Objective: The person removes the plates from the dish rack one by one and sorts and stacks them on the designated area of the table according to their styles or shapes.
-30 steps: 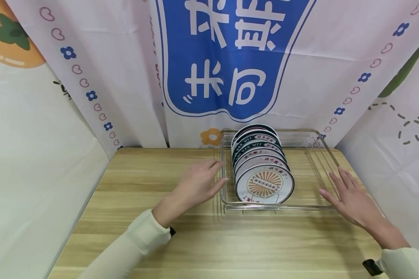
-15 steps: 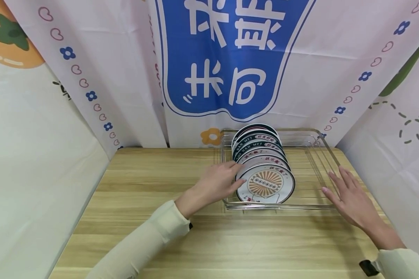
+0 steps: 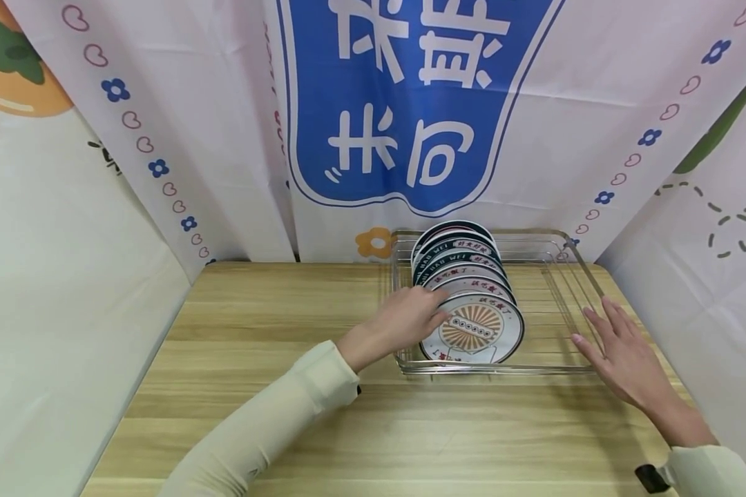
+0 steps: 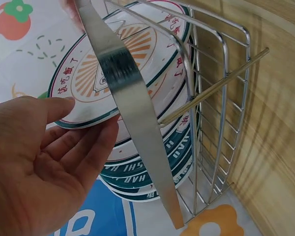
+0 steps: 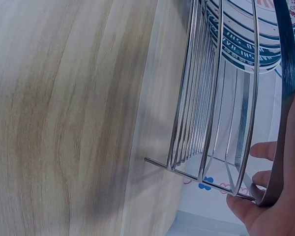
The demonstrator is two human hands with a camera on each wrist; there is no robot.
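A metal wire rack [image 3: 553,370] holds a row of several round plates leaning one behind another. The front plate [image 3: 500,331] is white with a dark rim and an orange sunburst print. My left hand [image 3: 404,321] is at its left edge; in the left wrist view, the thumb [image 4: 61,107] presses its face while the fingers curl behind the rim, pinching this plate [image 4: 83,98]. Farther back stand plates with dark green bands [image 3: 435,266]. Over the rack's front right corner rests my right hand [image 3: 634,366], its fingers extended against the right rim.
The rack stands at the back right of a wooden table [image 3: 273,304], close to a white printed cloth [image 3: 242,172] that hangs behind. White cloth also hangs at the left and right sides.
My left hand has moved right from beside the rack, over its left rim, to the front plate, and now pinches its edge. My right hand has stayed at the rack's right side.
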